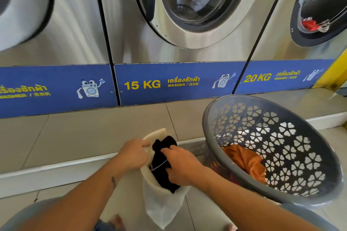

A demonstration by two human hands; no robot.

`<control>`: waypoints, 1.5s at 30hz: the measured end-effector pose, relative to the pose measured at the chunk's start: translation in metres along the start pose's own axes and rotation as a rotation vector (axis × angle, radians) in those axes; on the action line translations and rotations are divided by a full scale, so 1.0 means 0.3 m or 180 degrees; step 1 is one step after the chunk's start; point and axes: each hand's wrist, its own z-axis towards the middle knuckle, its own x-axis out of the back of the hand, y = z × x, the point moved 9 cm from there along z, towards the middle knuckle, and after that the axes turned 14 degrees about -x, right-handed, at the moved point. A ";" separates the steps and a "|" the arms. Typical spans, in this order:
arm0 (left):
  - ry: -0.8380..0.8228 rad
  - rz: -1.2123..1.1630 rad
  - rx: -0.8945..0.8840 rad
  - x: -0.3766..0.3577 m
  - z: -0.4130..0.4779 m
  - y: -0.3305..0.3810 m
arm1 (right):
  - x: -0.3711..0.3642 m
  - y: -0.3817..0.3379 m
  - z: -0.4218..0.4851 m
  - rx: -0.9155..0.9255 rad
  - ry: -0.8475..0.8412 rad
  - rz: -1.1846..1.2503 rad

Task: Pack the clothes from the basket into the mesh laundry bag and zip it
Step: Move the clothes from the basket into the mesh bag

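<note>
A row of stainless washers fills the upper view: the 15 KG washer [180,15] in the middle with its door shut, the 20 KG washer [308,11] at right, cut off by the frame, with red cloth in its drum. They stand on a tiled step [90,133] whose white edge runs across just behind the hands; bare tile lies open to the left.

The grey laundry basket [319,180] tilts toward the person at right, rim near the right forearm, well clear of the washers. An orange garment [244,159] lies inside; darker clothes beneath it are hard to make out.

The white mesh laundry bag [161,202] stands upright between the forearms, mouth open, its lower corner cut off at the bottom edge. A black garment [163,167] sits half inside it, the top bunched above the opening.

The left hand [134,153] pinches the bag's rim. The right hand [180,163] is closed on the black garment, fingertips hidden in the cloth.
</note>
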 end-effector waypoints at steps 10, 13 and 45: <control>0.0153 -0.0012 -0.0382 0.028 -0.027 -0.093 | -0.289 -0.036 0.039 0.0407 -0.0796 -0.0225; 0.0231 0.0028 -0.0469 0.039 -0.010 -0.096 | -0.310 0.085 0.076 -0.0190 -0.0895 -0.0449; 0.0031 -0.0369 -0.0352 -0.197 0.014 -0.041 | -0.361 0.277 0.005 -0.0381 -0.1175 -0.0715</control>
